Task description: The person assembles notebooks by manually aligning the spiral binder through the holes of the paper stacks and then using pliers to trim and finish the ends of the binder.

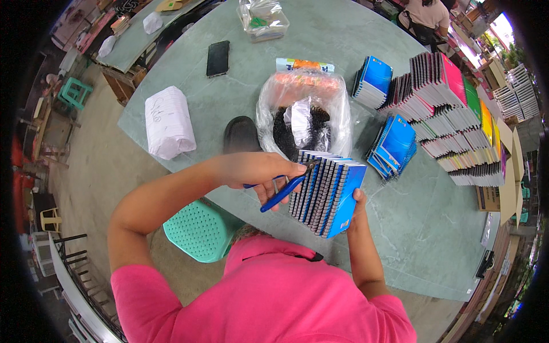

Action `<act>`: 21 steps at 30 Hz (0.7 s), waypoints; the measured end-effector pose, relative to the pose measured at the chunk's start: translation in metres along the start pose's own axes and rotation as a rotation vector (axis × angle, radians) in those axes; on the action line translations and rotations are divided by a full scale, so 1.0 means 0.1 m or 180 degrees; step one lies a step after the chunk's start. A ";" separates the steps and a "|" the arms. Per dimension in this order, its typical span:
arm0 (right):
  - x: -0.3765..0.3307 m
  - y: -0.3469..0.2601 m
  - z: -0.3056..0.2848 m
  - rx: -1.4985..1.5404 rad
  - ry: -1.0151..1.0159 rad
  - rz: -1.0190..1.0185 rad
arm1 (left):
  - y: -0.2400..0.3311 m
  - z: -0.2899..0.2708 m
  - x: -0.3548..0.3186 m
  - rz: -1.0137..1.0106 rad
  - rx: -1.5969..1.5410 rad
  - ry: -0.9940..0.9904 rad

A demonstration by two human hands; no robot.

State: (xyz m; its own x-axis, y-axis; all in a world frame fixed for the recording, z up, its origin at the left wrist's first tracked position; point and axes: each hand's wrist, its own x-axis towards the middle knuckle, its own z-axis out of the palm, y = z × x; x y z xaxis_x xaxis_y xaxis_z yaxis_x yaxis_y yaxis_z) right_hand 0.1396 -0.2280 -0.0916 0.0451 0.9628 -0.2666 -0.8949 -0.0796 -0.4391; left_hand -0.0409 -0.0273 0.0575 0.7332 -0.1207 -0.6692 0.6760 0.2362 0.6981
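Observation:
My left hand (264,171) is closed round a pair of blue-handled pliers (284,193). Their dark jaws lie against the upper end of the coil bindings on a stack of blue spiral notebooks (350,197). The stack is held upright at the table's near edge, coils facing left. My right hand (358,204) grips the stack from its right side, with part of the fingers hidden behind it. Just beyond the stack is a clear plastic bag (341,128) with black coil pieces (284,128) and crumpled white paper in it.
Several blue notebooks (398,140) lie to the right of the bag, before tall stacks of coloured notebooks (446,86). A white wrapped package (168,123), a phone (218,59) and a clear container (269,28) are on the table. A green stool (197,231) stands at lower left.

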 end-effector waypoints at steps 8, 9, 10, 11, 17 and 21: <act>0.00 0.01 0.11 -0.0077 0.0132 -0.0028 | -0.10 0.08 0.11 0.0823 0.3363 0.1430; 0.00 0.01 0.09 -0.0056 0.0152 -0.0048 | -0.14 0.10 0.11 0.0988 0.3633 0.1770; 0.01 0.02 0.07 -0.0034 0.0172 -0.0068 | -0.19 0.11 0.11 0.1153 0.3897 0.2113; 0.01 0.03 0.05 -0.0012 0.0192 -0.0088 | -0.21 0.12 0.10 0.1319 0.4155 0.2461; 0.02 0.07 0.04 0.0334 0.0140 -0.0140 | -0.05 0.01 0.01 0.0347 0.0499 0.0222; 0.02 0.09 0.03 0.0020 0.0040 -0.0181 | 0.04 0.05 0.04 0.0173 0.0187 0.0035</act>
State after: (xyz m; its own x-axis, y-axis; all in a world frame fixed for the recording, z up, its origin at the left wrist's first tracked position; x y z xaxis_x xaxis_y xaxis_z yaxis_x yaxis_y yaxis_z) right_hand 0.1301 -0.2255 -0.0932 0.1015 0.9623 -0.2522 -0.8935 -0.0233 -0.4484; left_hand -0.0354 -0.0316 0.0589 0.7683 -0.0985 -0.6325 0.6386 0.1849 0.7470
